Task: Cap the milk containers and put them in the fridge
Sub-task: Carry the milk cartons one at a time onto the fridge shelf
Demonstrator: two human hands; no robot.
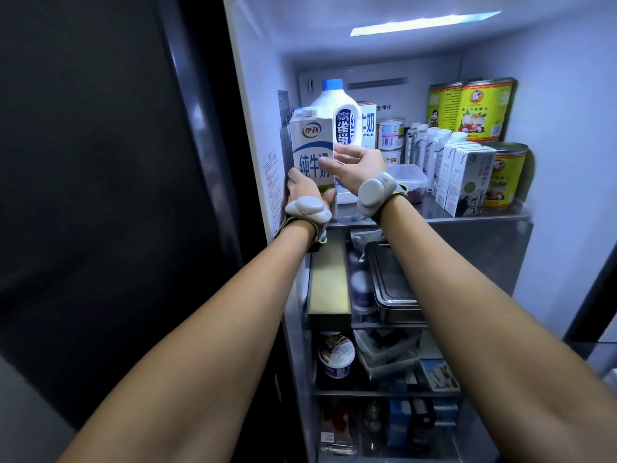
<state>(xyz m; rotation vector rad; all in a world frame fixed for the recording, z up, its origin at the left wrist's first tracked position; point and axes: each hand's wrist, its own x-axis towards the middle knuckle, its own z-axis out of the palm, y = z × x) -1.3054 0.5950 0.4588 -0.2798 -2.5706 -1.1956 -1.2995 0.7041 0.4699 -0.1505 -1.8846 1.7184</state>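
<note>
The left hand (305,192) hugs the bottom of the capped milk carton (312,155) on the top fridge shelf (467,219), while the right hand (357,162), fingers spread, touches it beside the milk bottle (337,108), probably to slide it in straight.

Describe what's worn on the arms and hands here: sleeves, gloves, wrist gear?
Both forearms are bare, with no sleeves in view, and there are no gloves on the left hand or right hand. Each wrist carries a rounded light-grey plastic device, the left wrist device and the right wrist device, on a dark strap with yellow-green edging. No cables or readable markings show.
</note>
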